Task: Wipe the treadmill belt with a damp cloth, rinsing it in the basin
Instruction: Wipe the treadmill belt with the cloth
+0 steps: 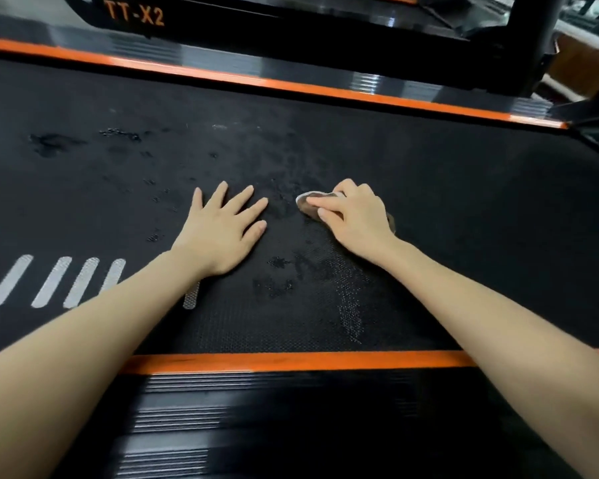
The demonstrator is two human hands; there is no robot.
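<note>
Up at the far left I read "TT-X2" (134, 13) in orange letters on a black housing beyond the belt's far edge. Nearer, the treadmill belt (464, 209) runs left to right across my view, black and textured. It is bounded by a far orange strip (222, 76) and a near orange strip (291, 361), with a ribbed black rail (256, 426) nearest of all. Slanted white dashes (52, 281) are printed on the belt at the near left. I see the left hand (222, 229) lying flat on the belt, fingers spread, holding nothing. Just to its right, not touching it, the right hand (353, 216) curls its fingers over the cloth (308, 202). The cloth is a small bunched wad, pale at its left end, pressed onto the belt under the palm. Dark wet patches (277, 285) mark the belt around both hands.
</note>
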